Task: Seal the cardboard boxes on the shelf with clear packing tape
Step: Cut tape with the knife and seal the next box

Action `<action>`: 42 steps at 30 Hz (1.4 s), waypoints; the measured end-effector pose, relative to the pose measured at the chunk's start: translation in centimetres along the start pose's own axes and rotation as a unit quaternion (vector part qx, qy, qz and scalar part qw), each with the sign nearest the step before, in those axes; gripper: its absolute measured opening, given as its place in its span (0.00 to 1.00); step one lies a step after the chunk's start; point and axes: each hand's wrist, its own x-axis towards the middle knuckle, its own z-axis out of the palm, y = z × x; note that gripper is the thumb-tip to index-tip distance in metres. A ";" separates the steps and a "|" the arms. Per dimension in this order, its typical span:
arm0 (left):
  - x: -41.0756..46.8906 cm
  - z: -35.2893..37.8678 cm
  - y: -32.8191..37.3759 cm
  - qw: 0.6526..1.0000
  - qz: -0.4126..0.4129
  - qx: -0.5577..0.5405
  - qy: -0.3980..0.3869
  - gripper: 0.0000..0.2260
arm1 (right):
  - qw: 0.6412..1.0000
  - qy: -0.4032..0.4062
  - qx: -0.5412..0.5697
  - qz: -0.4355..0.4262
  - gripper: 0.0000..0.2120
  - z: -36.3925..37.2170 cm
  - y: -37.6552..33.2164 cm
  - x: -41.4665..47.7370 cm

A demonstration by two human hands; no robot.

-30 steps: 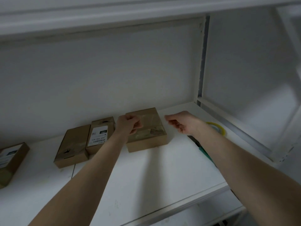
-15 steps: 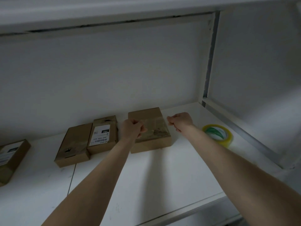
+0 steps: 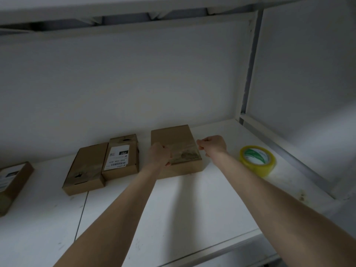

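A flat square cardboard box (image 3: 173,135) lies on the white shelf (image 3: 173,205) near the back wall. A strip of clear tape (image 3: 185,151) stretches across its top. My left hand (image 3: 159,156) pinches the strip's left end at the box's left edge. My right hand (image 3: 212,145) pinches the right end just past the box's right edge. A roll of clear packing tape (image 3: 257,159) with a green-printed core lies flat on the shelf, to the right of my right hand.
Left of the square box lie a labelled box (image 3: 121,158) and a plain box (image 3: 85,170), side by side. Another labelled box (image 3: 11,184) sits at the far left. A white upright post (image 3: 248,74) and a side rail bound the shelf on the right.
The view has tilted so the tape roll shows fully. Both hands stay at the square box with the tape strip between them; the right hand sits slightly closer to the box's edge.
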 end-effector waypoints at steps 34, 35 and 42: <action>-0.8 -2.1 -1.6 0.996 -0.073 -0.039 -0.020 0.08 | 0.981 -0.071 0.141 0.113 0.12 1.0 -0.1 -2.1; -1.2 -2.1 -1.7 0.997 -0.069 -0.035 -0.022 0.07 | 0.983 -0.070 0.130 0.112 0.12 0.7 0.0 -2.5; -3.4 -2.0 -2.5 1.000 -0.006 0.024 -0.001 0.09 | 0.995 -0.042 0.045 0.082 0.14 0.0 0.9 -4.5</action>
